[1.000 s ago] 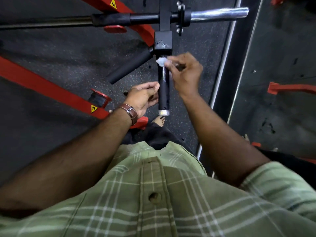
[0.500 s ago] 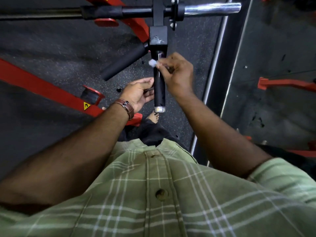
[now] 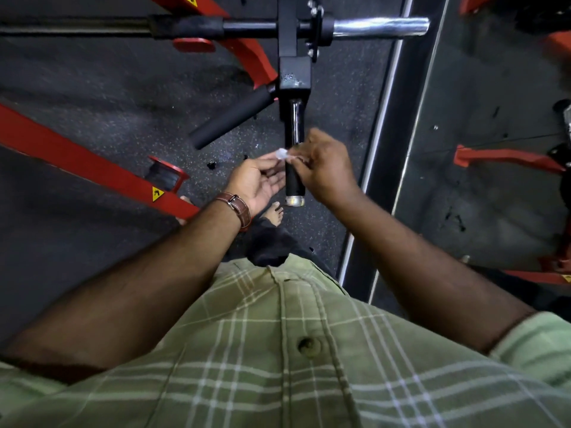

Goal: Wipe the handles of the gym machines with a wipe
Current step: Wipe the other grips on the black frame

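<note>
handle [image 3: 295,168] runs straight toward the person from the black block [image 3: 294,76] on the machine, long axis near vertical in view: bare chrome shaft up by the block, black grip lower down, metal cap [image 3: 294,201] at the near free end. wipe [image 3: 281,154] is a small white wad sitting on the left side of the handle about where chrome meets grip, right hand [image 3: 324,166] pinches it with curled fingers from the right, so the hand reaches across the handle. left hand [image 3: 258,180] is just left of the handle, palm up, fingers loose and holding nothing, fingertips close to the wipe; can't tell if they touch it. both hands about level, right one is the working one. my read: grip between wipe and cap is what's left on this one, so the stroke goes along the axis toward the cap. second handle [image 3: 231,120] angles off down-left from the same block, apart from both hands, looks like the next target. red frame [image 3: 86,163] further left on the floor [image 3: 92,88]
</note>
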Available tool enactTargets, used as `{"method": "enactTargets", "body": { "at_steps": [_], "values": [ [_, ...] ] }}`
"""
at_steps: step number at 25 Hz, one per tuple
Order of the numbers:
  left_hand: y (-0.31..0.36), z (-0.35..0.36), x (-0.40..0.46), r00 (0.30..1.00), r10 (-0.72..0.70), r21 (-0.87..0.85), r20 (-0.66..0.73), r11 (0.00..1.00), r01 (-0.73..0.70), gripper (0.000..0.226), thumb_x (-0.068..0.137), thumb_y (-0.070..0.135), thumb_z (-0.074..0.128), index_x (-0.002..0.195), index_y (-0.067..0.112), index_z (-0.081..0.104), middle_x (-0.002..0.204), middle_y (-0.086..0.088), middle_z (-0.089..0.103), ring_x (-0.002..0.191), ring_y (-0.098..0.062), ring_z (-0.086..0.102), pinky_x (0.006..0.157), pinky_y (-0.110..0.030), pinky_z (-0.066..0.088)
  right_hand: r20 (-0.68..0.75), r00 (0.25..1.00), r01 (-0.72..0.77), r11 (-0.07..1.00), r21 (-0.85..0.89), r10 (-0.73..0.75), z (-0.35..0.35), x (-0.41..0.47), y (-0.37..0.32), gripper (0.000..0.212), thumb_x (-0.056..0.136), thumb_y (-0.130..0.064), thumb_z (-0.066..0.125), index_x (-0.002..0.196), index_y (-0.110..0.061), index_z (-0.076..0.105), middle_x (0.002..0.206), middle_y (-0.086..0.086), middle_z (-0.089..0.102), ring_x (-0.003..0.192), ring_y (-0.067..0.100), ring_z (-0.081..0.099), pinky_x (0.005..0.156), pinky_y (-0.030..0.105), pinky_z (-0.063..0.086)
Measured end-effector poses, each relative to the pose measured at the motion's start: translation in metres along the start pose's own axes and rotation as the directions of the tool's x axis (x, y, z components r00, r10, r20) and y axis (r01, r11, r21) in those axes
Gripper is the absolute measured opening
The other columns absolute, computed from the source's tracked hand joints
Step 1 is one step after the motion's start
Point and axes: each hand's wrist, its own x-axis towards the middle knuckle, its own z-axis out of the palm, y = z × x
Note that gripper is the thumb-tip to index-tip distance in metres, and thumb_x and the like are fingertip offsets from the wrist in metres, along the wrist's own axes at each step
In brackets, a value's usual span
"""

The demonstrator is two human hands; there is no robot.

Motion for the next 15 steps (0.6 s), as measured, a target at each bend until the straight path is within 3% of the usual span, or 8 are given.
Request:
{"method": "enactTargets", "body": {
  "at_steps": [2, 5, 8, 9, 11, 13, 15],
  "values": [
    [0.003, 0.002, -0.004, 1.0, -0.022, -0.008, -0.013, 1.0, 0.022, 0.021, 0.1, 0.015, 0.047, 0.095, 0.011, 0.067, 0.082, -0.004, 0.073, 0.081, -0.014, 0.063, 0.078, -0.027, 0.052, 0.084, 0.995, -0.038, 0.983, -0.179, 0.053, -0.005, 0.029, -0.013, 0.023, 0.092, -0.025, 0.065, 0.089, -0.003, 0.071, 0.097, 0.016, 0.061, 0.08, 0.032, 0.062, 0.067, 0.041, 0.05],
    [0.005, 0.003, -0.006, 0.999, -0.04, 0.017, -0.017, 0.999, 0.041, 0.041, 0.102, 0.041, 0.045, 0.108, 0.009, 0.069, 0.117, -0.004, 0.068, 0.103, -0.01, 0.059, 0.093, -0.029, 0.046, 0.132, 0.982, -0.059, 0.888, -0.455, 0.133, -0.003, 0.05, -0.039, 0.025, 0.098, -0.022, 0.051, 0.1, -0.002, 0.064, 0.114, 0.016, 0.056, 0.092, 0.04, 0.063, 0.071, 0.045, 0.049],
    [0.013, -0.003, -0.008, 0.998, -0.053, -0.005, 0.027, 0.999, 0.053, 0.062, 0.102, 0.056, 0.036, 0.116, 0.003, 0.065, 0.112, -0.014, 0.072, 0.095, -0.02, 0.071, 0.086, -0.03, 0.056, 0.34, 0.928, 0.07, 0.823, -0.563, 0.153, 0.003, 0.003, -0.066, 0.022, 0.101, -0.012, 0.045, 0.109, 0.002, 0.061, 0.116, 0.017, 0.054, 0.091, 0.04, 0.066, 0.068, 0.044, 0.05],
    [0.014, -0.006, -0.007, 0.997, -0.059, -0.002, 0.039, 0.998, 0.059, 0.069, 0.101, 0.06, 0.034, 0.119, 0.001, 0.064, 0.114, -0.017, 0.072, 0.103, -0.025, 0.07, 0.094, -0.034, 0.055, 0.389, 0.905, 0.09, 0.818, -0.568, 0.171, 0.004, -0.003, -0.072, 0.023, 0.1, -0.01, 0.045, 0.111, 0.003, 0.061, 0.116, 0.017, 0.054, 0.091, 0.04, 0.067, 0.066, 0.045, 0.048],
    [0.012, -0.007, -0.006, 0.996, -0.069, -0.03, 0.064, 0.997, 0.071, 0.072, 0.099, 0.064, 0.033, 0.118, 0.002, 0.065, 0.122, -0.019, 0.068, 0.117, -0.029, 0.063, 0.108, -0.041, 0.046, 0.348, 0.922, 0.094, 0.775, -0.624, 0.168, 0.009, 0.019, -0.079, 0.026, 0.101, -0.01, 0.043, 0.112, 0.003, 0.062, 0.118, 0.018, 0.053, 0.091, 0.039, 0.067, 0.062, 0.043, 0.042],
    [0.012, -0.007, -0.007, 0.997, -0.064, -0.053, 0.052, 0.996, 0.067, 0.068, 0.099, 0.064, 0.033, 0.108, 0.006, 0.067, 0.106, -0.013, 0.073, 0.104, -0.025, 0.067, 0.098, -0.038, 0.051, 0.213, 0.964, 0.029, 0.735, -0.677, 0.158, 0.016, 0.048, -0.08, 0.03, 0.102, -0.012, 0.038, 0.111, 0.001, 0.064, 0.12, 0.018, 0.053, 0.09, 0.036, 0.068, 0.059, 0.04, 0.039],
    [0.016, -0.009, -0.007, 0.995, -0.067, -0.042, 0.069, 0.997, 0.07, 0.07, 0.098, 0.066, 0.033, 0.108, 0.006, 0.068, 0.099, -0.012, 0.075, 0.095, -0.024, 0.07, 0.088, -0.035, 0.055, 0.194, 0.969, 0.021, 0.735, -0.677, 0.151, 0.02, 0.044, -0.084, 0.031, 0.102, -0.013, 0.038, 0.111, -0.001, 0.065, 0.12, 0.017, 0.053, 0.088, 0.033, 0.069, 0.057, 0.038, 0.039]
  ]
}}
